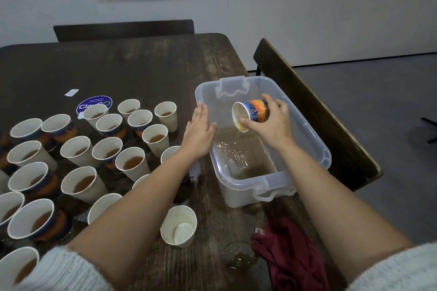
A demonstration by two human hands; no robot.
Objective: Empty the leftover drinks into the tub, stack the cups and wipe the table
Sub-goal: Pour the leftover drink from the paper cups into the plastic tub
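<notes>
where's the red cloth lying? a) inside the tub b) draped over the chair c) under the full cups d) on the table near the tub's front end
d: the red cloth lies crumpled on the table, just in front of the tub.

Counted roughly twenty paper cups (79, 181) with brown drink in them. Can't be sure, since a few are half hidden and the left edge cuts some off. Plus one empty cup (178, 225), one patterned cup (254, 111) held up, one clear tub (314, 139), one red cloth (288, 255), one round sticker (94, 103) and two chairs (123, 28).
</notes>
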